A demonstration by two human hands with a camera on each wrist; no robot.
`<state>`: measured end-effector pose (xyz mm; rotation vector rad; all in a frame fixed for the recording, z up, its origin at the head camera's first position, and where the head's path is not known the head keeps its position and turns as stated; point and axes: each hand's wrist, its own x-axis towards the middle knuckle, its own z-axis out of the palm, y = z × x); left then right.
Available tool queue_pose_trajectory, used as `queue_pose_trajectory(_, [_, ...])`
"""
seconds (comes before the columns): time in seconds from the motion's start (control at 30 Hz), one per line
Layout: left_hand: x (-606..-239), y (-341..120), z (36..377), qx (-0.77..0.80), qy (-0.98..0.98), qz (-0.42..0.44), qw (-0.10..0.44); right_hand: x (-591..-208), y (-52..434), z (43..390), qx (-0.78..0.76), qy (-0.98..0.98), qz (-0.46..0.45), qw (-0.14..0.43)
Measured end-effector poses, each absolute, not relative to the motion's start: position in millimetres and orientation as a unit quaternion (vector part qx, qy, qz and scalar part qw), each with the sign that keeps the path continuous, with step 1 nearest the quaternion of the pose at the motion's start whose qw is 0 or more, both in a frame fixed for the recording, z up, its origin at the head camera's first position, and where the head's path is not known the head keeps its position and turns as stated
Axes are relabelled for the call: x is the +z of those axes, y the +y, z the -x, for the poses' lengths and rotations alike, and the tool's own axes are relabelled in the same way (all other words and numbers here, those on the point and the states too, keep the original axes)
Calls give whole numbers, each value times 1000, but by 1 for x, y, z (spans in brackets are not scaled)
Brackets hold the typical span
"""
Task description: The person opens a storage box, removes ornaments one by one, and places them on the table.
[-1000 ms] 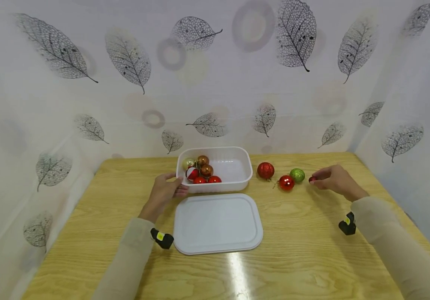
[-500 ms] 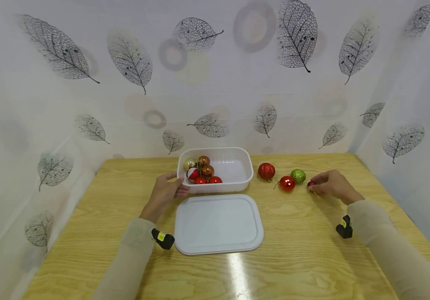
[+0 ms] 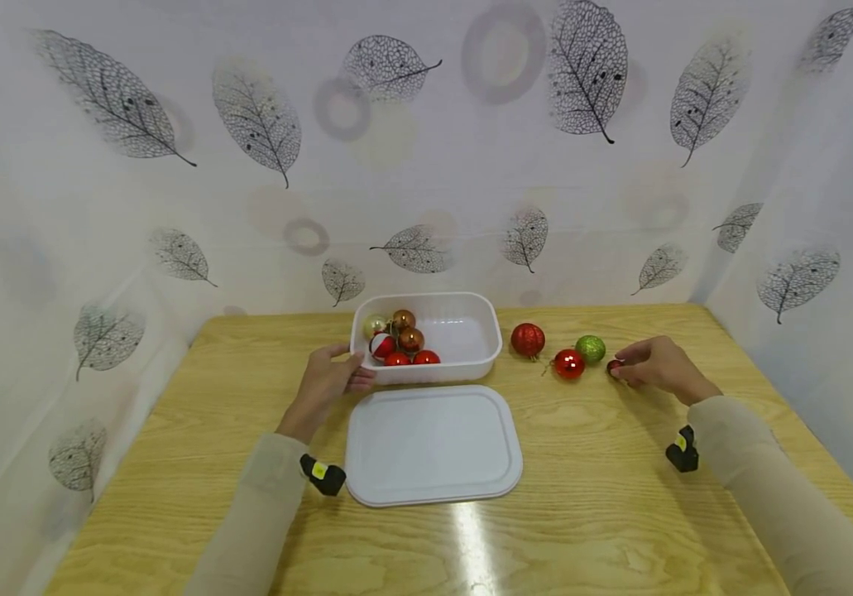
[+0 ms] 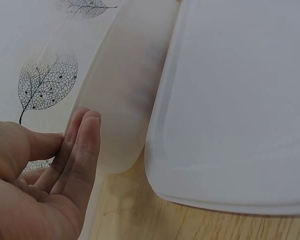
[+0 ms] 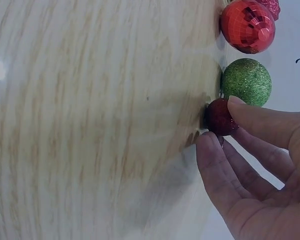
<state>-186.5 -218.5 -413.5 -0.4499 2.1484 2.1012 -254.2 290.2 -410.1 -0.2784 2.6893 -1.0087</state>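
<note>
Head view: we note right hand (image 3: 660, 367) pinching a small dark red bauble (image 3: 614, 367), right of centre, just beside a green glitter bauble (image 3: 591, 348); left hand (image 3: 327, 382) grips a white box (image 3: 441, 373), mid-frame, by its lower-left corner

Leaf-printed backdrop (image 3: 441, 178) behind wooden table (image 3: 582, 472)

From my head, one wide view faces forward and down over the white lid (image 3: 433, 447). Just left of the lid, my left wrist camera (image 3: 331, 480) looks in close, sharing lid and white box (image 3: 441, 375) with the head view; well right of the lid, my right wrist camera (image 3: 683, 452), near and turned sideways, shares the green ball (image 5: 247, 81).
</note>
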Motion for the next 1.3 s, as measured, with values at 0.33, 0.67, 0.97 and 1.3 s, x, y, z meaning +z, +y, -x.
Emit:
queue_pose_trajectory(0.33, [-415,-220,187,693,704,149,49,-394,291,255,-386,907,108,131])
queue_pose_trajectory(0.67, [-416,-220,187,692,705,150,49,-376,284,260,-360,920,110,108])
queue_pose_trajectory(0.97, [-416,-220,188,688,709,150,47,-354,261,263,-353,922,126,93])
queue_pose_trajectory(1.3, [-415,-219,188,687,709,150,50,-330,215,268,-354,918,151,93])
